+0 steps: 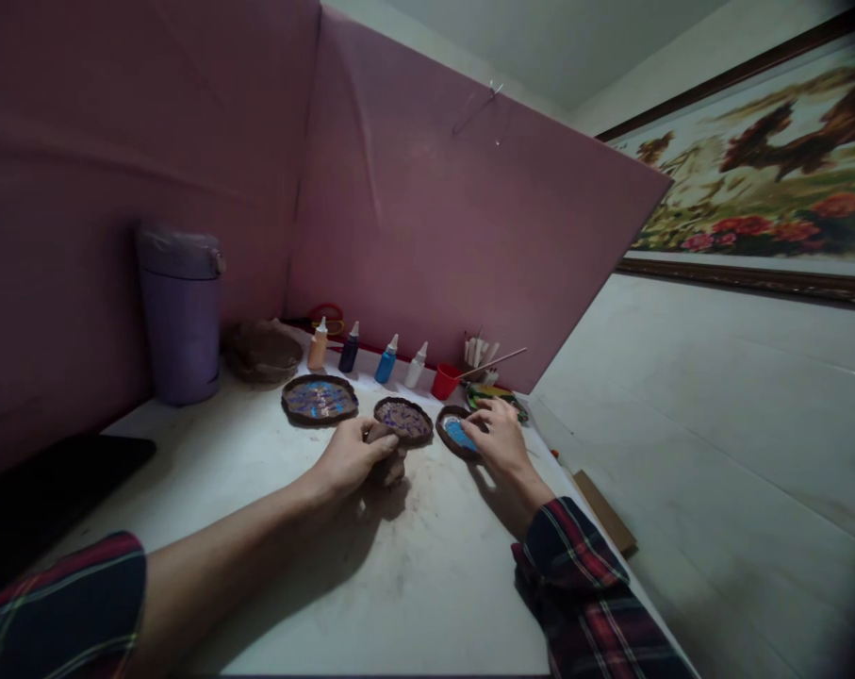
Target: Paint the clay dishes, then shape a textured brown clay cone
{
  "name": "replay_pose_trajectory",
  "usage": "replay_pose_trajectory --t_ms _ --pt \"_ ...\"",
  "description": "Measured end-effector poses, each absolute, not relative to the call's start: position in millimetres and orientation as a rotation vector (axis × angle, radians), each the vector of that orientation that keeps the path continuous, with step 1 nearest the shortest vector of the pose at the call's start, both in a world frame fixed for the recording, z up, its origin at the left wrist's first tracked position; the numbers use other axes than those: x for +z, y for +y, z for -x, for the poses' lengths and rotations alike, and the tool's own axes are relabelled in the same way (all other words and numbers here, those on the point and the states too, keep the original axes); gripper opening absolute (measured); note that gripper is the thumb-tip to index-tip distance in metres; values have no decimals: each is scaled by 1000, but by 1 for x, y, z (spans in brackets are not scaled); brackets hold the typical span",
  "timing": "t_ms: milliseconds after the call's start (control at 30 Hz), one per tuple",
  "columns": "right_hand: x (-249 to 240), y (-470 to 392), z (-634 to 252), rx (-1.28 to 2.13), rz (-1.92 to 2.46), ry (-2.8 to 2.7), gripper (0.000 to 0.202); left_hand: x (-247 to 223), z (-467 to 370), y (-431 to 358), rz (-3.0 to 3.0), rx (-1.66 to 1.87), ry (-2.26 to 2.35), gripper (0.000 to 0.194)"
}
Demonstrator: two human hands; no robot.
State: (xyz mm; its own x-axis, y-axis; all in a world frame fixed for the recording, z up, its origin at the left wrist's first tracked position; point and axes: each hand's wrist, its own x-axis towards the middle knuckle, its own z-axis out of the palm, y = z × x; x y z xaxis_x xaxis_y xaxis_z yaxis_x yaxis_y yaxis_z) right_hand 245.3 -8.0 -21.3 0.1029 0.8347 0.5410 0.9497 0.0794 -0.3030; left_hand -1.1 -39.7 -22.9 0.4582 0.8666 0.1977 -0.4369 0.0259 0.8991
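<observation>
My left hand [346, 457] is closed around a lump of brown clay [390, 468], held just above the white table. Beyond it lies a shallow brown clay dish with purple streaks [402, 421]. Fingers spread, my right hand [499, 436] reaches over the edge of a smaller clay dish with a blue inside [456, 432]; whether the fingertips touch it I cannot tell. The hand covers that dish's right side. Farther left lies a larger clay dish [320, 400] streaked blue and purple.
Behind the dishes stand an orange bottle [318, 349], a dark one [349, 351], a blue one [386, 362] and a white one [417, 368]. A red cup [445, 381] holds a thin stick. At left are a purple tumbler [183, 321] and wrapped brown clay [263, 351]. Pink panels [427, 217] rise behind.
</observation>
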Motion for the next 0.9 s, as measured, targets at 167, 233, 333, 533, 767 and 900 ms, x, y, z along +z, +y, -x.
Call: replay_pose_trajectory --t_ms 167,233,333,533,767,900 --pt "-31 -26 -260 -240 1662 -1838 7 -24 0 -39 -1138 1064 446 31" --pt "-34 -30 -260 -219 1640 -1883 6 -25 0 -39 -1138 1066 441 32" --pt "-36 -31 -259 -189 1616 -1946 9 -27 0 -39 -1131 1065 451 33" --pt "-40 -28 -257 -219 1564 -1981 3 -25 0 -39 -1126 1072 444 33" --pt "-35 -28 -270 -108 1547 -1873 9 -28 1 -39 -1114 1065 478 23" --pt "-33 -30 -276 -29 1548 -1973 8 -30 1 -39 -1112 1069 476 26"
